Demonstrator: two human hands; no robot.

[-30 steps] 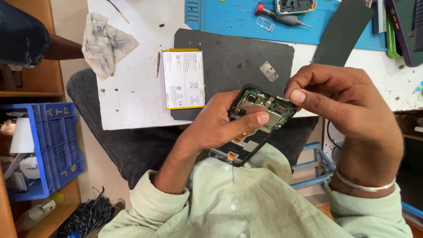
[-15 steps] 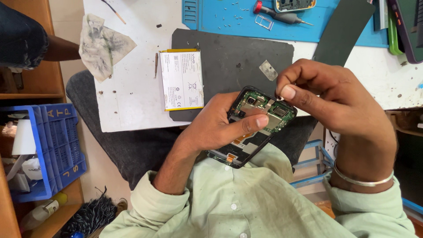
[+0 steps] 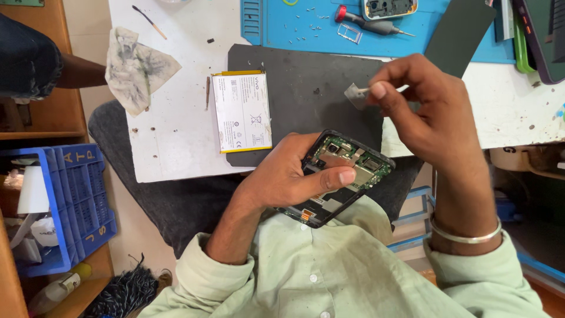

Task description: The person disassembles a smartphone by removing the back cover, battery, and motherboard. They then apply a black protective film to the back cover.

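Left hand [image 3: 282,176] grips the opened phone [image 3: 344,174] above the lap, right hand [image 3: 421,109] pinches a small metal plate [image 3: 355,95] over the dark mat [image 3: 306,88], with battery [image 3: 241,111], crumpled cloth [image 3: 136,68] and screwdriver [image 3: 368,22] lying on the bench [image 3: 170,141].

My left hand [image 3: 288,176] cradles the opened phone [image 3: 344,176] — thumb across its green board. My right hand [image 3: 424,112] pinches a small metal piece [image 3: 355,94] above the dark mat [image 3: 306,76] — battery [image 3: 241,111] lying alongside.

battery [image 3: 242,111] on dark mat [image 3: 300,76] | crumpled cloth [image 3: 136,68] | blue crate [image 3: 73,200] | screwdriver [image 3: 368,22]
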